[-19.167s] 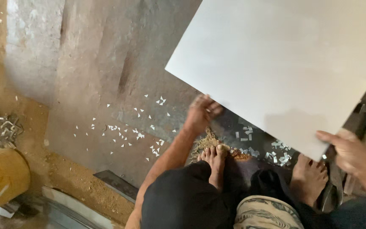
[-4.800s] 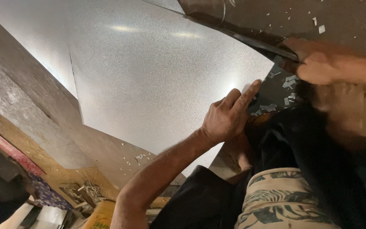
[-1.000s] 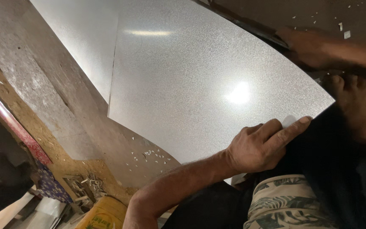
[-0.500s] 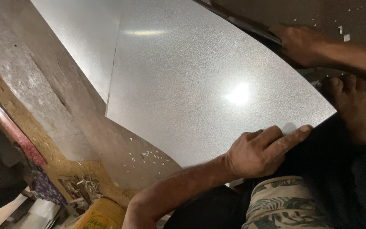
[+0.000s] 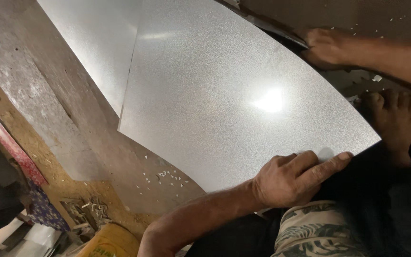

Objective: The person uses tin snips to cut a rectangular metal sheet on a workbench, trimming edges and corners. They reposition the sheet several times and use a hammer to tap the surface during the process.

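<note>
Slid a touch further along the near edge since half a second ago, left hand (image 5: 293,178), index finger stretched out toward the corner; closed over the rim of the metal sheet (image 5: 224,104), thumb side tucked beneath and out of sight; grip on the edge plain enough, how deep underneath impossible to tell. Up at the far corner, right hand (image 5: 327,47), much where it was, clamped on the sheet's top edge against a dark strip (image 5: 262,21); fingertips lost behind that strip, so tightness of the hold hard to judge; forearm cut off by the frame at right. Between the two grips, sheet bowed, dull silver, speckled, one bright glare spot near its middle; beyond the left grip's far side, a second flat sheet (image 5: 96,43) lying under it, top cut off. Just past the left fingertips, a bare foot (image 5: 396,121), toes showing, heel hidden by dark cloth; below the left wrist, patterned fabric (image 5: 319,233), only partly in view. Further out from the left forearm: worn grey floor (image 5: 39,104), small pale metal clippings (image 5: 165,178) scattered, a yellow container (image 5: 110,242) cut off at the bottom edge; dim, cluttered corner beyond, blurred.
</note>
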